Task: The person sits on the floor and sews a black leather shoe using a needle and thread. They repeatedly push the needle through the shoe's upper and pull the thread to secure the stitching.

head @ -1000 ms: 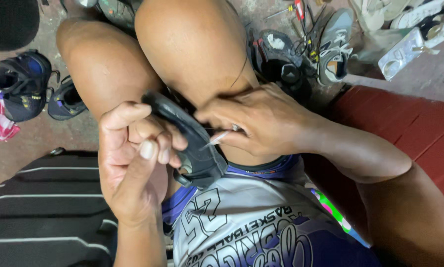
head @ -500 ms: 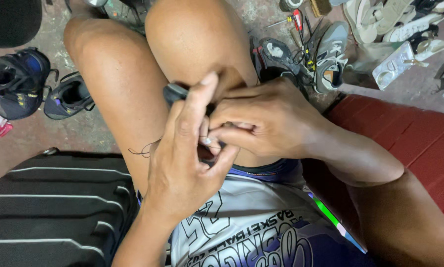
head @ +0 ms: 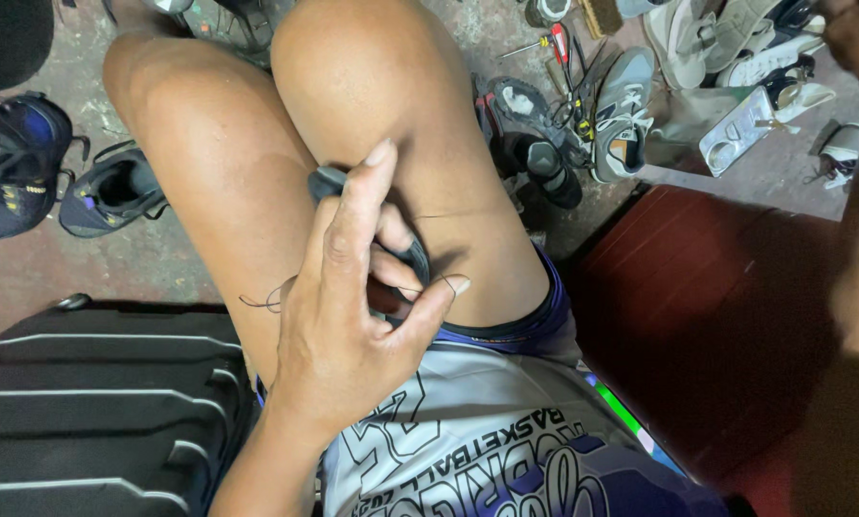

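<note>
Left hand (head: pixel 348 316) pinching curved black rubbery sole piece (head: pixel 412 257) on knee, thin dark thread (head: pixel 262 302) trailing

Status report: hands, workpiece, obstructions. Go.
Left hand gripping dark shoe piece between the knees. Right hand raised top right, pulling thin thread. Nothing in the way.
</note>
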